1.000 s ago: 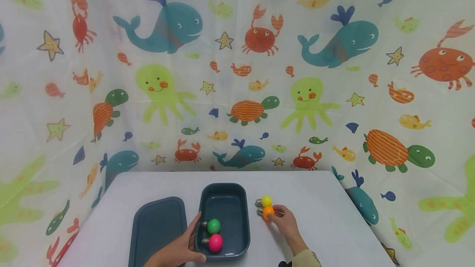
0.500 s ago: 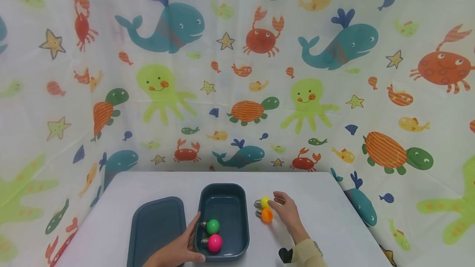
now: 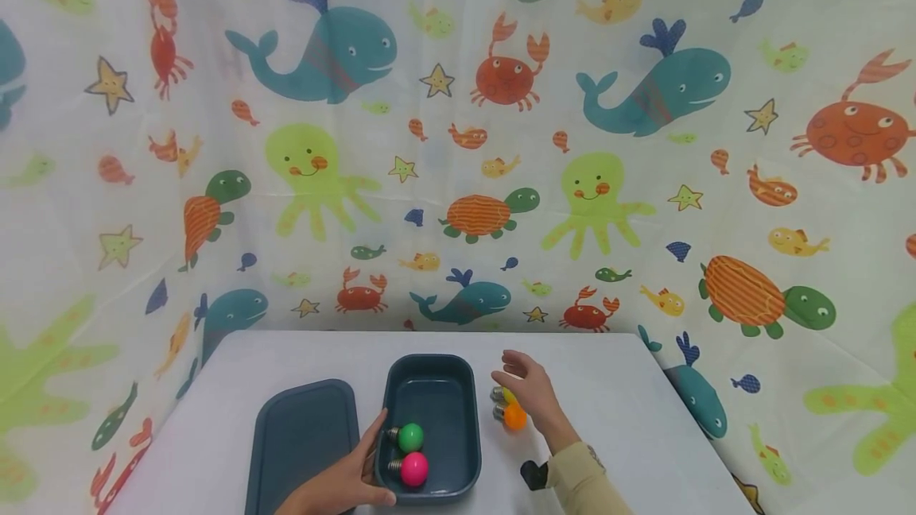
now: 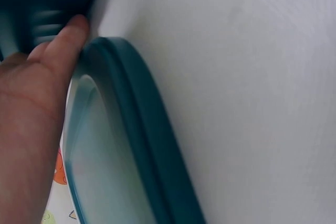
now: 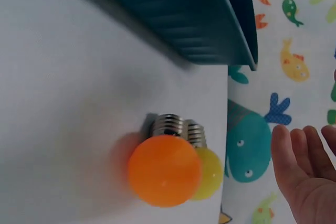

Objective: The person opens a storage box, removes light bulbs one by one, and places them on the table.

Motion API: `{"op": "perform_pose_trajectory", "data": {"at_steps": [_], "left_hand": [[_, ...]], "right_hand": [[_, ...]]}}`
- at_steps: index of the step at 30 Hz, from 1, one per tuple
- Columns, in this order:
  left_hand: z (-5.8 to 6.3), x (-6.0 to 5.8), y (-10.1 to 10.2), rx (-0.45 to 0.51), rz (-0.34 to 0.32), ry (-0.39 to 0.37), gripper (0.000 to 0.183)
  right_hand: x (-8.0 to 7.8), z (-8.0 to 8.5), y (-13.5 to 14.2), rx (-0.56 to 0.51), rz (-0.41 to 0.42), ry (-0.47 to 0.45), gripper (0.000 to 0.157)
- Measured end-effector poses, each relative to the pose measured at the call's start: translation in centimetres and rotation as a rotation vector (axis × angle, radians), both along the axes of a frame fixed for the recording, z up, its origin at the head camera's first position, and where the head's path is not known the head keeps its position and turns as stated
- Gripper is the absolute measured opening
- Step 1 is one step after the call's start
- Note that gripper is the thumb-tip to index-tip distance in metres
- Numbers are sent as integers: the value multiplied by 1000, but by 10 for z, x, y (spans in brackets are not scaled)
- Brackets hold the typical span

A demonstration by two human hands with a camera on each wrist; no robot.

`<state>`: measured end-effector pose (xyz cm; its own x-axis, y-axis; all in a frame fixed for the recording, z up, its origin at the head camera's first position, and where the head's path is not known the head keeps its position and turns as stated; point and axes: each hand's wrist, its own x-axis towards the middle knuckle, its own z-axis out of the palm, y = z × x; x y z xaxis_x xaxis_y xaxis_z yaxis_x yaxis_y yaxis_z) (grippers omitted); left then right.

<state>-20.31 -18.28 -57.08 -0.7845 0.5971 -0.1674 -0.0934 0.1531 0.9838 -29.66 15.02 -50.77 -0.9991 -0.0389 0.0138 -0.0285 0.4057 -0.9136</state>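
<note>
My left hand (image 3: pixel 347 479) rests against a dark teal plastic box (image 3: pixel 474 420), fingers along its left wall and thumb at the near left corner. The fingers look fairly straight in the left wrist view. Inside the box lie a green light bulb (image 3: pixel 411 438) and a pink light bulb (image 3: pixel 414 469), bases pointing left. My right hand (image 3: pixel 531 389) hovers with nothing in it, over an orange light bulb (image 3: pixel 515 416) and a yellow light bulb (image 5: pixel 211 173). These two lie side by side on the table, right of the box. In the head view the hand partly hides the yellow bulb.
A flat teal lid (image 3: pixel 304 443) lies left of the box, partly behind my left forearm. The white table (image 3: pixel 608 404) backs onto a curtain (image 3: pixel 429 181) printed with sea animals. A black heart-shaped piece (image 3: pixel 533 474) shows beside my right sleeve.
My right hand has let go of the orange bulb, leaving it next to the yellow one, then risen and moved a little left and away from me. My left hand stays at the box.
</note>
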Motion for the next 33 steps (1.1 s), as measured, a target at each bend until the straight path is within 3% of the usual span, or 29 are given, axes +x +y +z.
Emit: {"op": "perform_pose_trajectory", "data": {"at_steps": [7, 19, 27, 33], "left_hand": [[-2, 0, 0, 33, -3, -17, 110], [-8, -3, -1, 52, -4, -17, 110], [-8, -2, -2, 17, 13, 16, 112], [-8, -3, -3, 49, -8, 12, 112]], "right_hand": [[-5, 8, -17, -43, 92, 5, 61], [-1, 16, -43, -8, 202, 18, 57], [1, 16, -59, -21, 234, 0, 56], [4, 15, -70, -23, 256, -6, 56]]}}
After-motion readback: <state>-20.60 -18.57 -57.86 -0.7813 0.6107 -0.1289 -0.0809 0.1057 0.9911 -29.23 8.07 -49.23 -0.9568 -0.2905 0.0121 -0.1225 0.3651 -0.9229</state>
